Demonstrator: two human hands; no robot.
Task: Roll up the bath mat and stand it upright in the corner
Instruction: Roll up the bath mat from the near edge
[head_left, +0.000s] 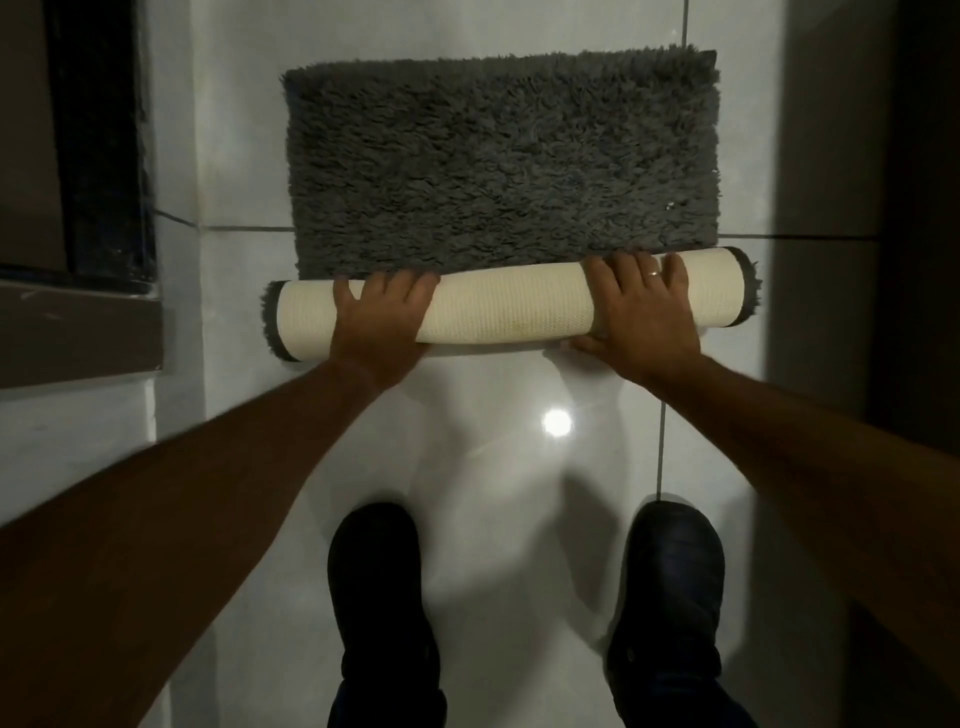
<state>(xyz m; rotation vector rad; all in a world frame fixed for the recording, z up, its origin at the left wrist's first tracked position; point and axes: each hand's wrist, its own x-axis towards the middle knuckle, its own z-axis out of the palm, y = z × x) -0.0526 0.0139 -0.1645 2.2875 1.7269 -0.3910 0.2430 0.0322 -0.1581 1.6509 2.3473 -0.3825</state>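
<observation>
A shaggy dark grey bath mat (501, 161) lies flat on the glossy white tiled floor. Its near end is rolled into a tube (511, 306) with the cream woven backing facing out. My left hand (382, 319) presses on the roll's left part, fingers curled over the top. My right hand (641, 306) grips the right part, thumb under the near side, a ring on one finger. The roll lies horizontal across the mat's width, right against the flat part.
My two dark shoes (382, 587) (667, 582) stand on the tiles just behind the roll. A dark door frame and step (78, 322) sit at the left. A dark wall or panel (872, 208) runs along the right.
</observation>
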